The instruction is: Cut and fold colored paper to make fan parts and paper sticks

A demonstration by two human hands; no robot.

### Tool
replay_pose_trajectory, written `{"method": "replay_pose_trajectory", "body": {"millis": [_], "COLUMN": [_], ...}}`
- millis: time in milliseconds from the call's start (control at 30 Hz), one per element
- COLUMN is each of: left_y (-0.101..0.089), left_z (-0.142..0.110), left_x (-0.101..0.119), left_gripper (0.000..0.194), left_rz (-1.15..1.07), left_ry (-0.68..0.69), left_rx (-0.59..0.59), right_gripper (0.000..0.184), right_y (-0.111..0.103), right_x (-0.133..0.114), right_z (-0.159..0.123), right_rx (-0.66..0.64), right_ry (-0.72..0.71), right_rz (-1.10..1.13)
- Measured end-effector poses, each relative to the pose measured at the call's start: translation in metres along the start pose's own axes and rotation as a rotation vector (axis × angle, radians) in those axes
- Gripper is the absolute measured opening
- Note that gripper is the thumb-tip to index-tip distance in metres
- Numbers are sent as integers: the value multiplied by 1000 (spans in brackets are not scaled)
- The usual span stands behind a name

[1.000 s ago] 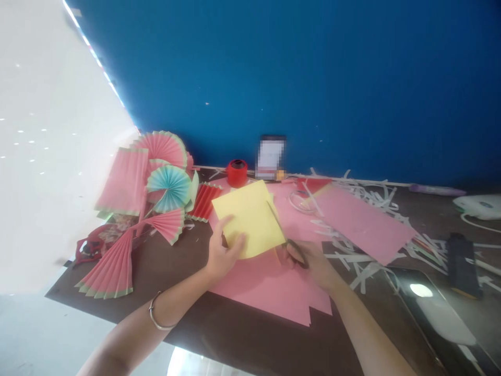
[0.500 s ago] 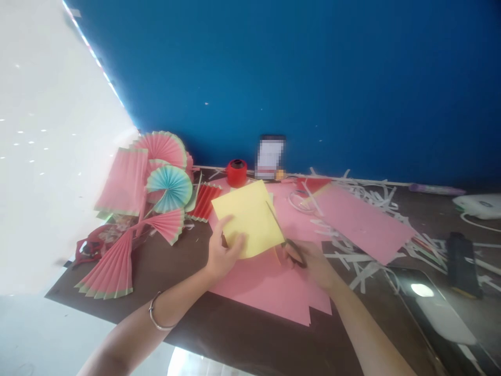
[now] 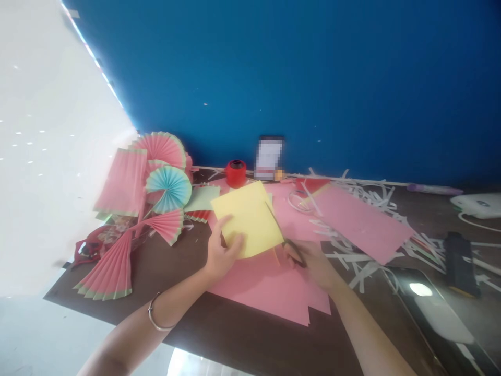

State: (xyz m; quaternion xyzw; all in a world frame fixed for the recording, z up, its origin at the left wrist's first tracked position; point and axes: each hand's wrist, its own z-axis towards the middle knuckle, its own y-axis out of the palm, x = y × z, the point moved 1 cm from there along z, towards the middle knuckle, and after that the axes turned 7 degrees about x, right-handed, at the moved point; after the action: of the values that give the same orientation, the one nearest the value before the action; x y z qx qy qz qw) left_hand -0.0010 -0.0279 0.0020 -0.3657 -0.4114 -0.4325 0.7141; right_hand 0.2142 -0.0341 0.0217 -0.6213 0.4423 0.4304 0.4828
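Observation:
My left hand grips the lower left side of a sheet of yellow paper, thumb on top and some fingers hidden beneath. In my right hand is a pair of dark-handled scissors. Their blades lie along the right edge of the yellow paper, and a narrow yellow strip hangs below near the handles. Under both hands, pink paper sheets are spread on the dark brown table. A pale green sheet rests left of the yellow paper, partly over a red pleated paper.
Pleated pink fans and a blue one pile up on the left. A red tape roll stands by the blue wall. White paper strips, a pink sheet, a phone and a black stapler-like object lie right.
The pale green sheet has dropped flat over most of the red pleated paper. My hands, the yellow paper and the scissors are almost where they were.

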Motion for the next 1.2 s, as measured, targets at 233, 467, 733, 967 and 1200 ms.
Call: {"method": "replay_pose_trajectory", "body": {"millis": [233,467,733,967,1200], "left_y": [0,1,0,1,0], "left_z": [0,0,-1,-1,-1], "left_x": [-2,-2,-3,-4,-4], "left_gripper": [41,41,41,41,42], "left_rz": [0,-2,-17,-9,3], "left_ry": [-27,-21,-17,-32,-46], "left_rx": [-11,-2,-5,-4,-16], "right_gripper": [41,40,37,36,41], "right_y": [-1,-2,-3,-3,-6], "right_x": [-2,0,6,4,0], "right_z": [-1,0,1,0,-1], "right_rx": [9,11,13,25,38], "right_ry": [6,19,34,33,36], "right_rz": [-7,-41,-6,-5,-29]}}
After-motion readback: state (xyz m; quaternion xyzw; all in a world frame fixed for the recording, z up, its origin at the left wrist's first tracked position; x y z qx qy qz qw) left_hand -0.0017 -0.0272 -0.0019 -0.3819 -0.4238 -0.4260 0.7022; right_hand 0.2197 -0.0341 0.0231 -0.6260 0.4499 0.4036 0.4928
